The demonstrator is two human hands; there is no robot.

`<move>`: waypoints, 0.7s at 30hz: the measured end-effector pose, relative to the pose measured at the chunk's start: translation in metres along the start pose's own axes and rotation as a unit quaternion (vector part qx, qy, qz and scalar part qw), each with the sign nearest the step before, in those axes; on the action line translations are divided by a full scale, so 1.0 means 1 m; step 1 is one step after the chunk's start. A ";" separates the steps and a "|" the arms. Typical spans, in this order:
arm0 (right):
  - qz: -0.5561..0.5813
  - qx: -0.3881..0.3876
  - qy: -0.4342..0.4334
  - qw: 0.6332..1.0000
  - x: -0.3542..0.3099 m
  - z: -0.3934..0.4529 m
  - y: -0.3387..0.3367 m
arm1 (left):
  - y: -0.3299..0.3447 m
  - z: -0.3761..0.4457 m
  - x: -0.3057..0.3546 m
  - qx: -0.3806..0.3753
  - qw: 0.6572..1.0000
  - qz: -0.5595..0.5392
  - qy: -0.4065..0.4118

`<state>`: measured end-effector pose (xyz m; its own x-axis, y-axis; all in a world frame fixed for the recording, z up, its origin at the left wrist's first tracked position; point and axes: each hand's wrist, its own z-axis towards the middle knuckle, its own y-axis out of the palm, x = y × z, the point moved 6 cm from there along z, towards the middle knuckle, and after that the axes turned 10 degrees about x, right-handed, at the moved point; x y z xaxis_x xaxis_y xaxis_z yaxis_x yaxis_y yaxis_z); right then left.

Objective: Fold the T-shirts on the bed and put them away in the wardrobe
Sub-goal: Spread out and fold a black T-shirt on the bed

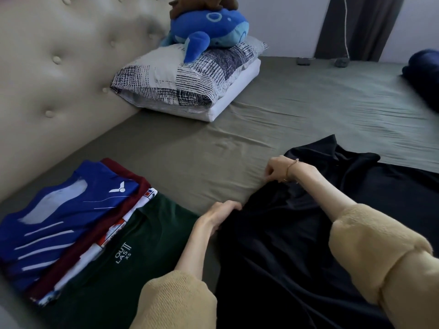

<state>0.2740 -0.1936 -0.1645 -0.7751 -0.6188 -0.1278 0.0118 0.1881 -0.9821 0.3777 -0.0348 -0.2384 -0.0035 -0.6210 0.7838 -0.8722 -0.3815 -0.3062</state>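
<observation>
**Black T-shirt gripped at its edge**

I am seeing both hands pinching the black T-shirt [297, 245], which is lying dark, rumpled and unfolded at 5 o'clock on the bed [297, 110]: left hand [224, 210] clenching its edge, right hand [281, 168] gathering fabric.

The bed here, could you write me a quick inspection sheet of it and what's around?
Surface: grey-green bed sheet, wrinkled.
Job's things: black T-shirt spread out unfolded; folded stack at left, blue sports shirt on top, then dark red shirt, white printed shirt, dark green shirt lowest, each offset.
Clutter: patterned pillow on a white pillow, blue whale plush on top; dark blue bundle at right; two small dark objects near the far edge, unclear.
Hands: left hand and right hand both pinch the black shirt's edge.
Cables: thin white cord hanging by the curtain.
Surroundings: beige tufted headboard, dark grey curtain. Wardrobe not in view.
</observation>
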 end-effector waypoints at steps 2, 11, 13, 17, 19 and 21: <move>0.029 0.020 -0.008 0.999 -0.001 0.003 -0.004 | 0.001 -0.002 0.000 0.004 1.000 -0.006 -0.003; -0.022 -0.014 -0.002 1.000 -0.009 0.004 -0.002 | 0.001 -0.005 -0.002 -0.014 0.999 -0.024 -0.017; 0.000 0.077 -0.008 0.997 -0.012 0.008 -0.010 | 0.002 -0.007 -0.002 -0.027 0.998 -0.041 -0.028; 0.134 0.121 -0.052 0.982 -0.024 0.012 -0.012 | 0.001 -0.015 0.002 -0.047 0.995 -0.078 -0.042; 0.156 0.105 -0.074 0.979 -0.029 0.009 -0.007 | 0.000 -0.014 0.002 -0.032 0.995 -0.086 -0.036; 0.160 0.133 -0.068 0.976 -0.025 0.009 -0.005 | 0.000 -0.013 0.002 -0.027 0.994 -0.100 -0.031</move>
<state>0.2993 -0.1858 -0.1572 -0.6138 -0.6603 -0.4327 0.4173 0.1939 -0.8879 0.3713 -0.0274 -0.2301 0.2018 -0.5785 0.7903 -0.8773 -0.4656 -0.1168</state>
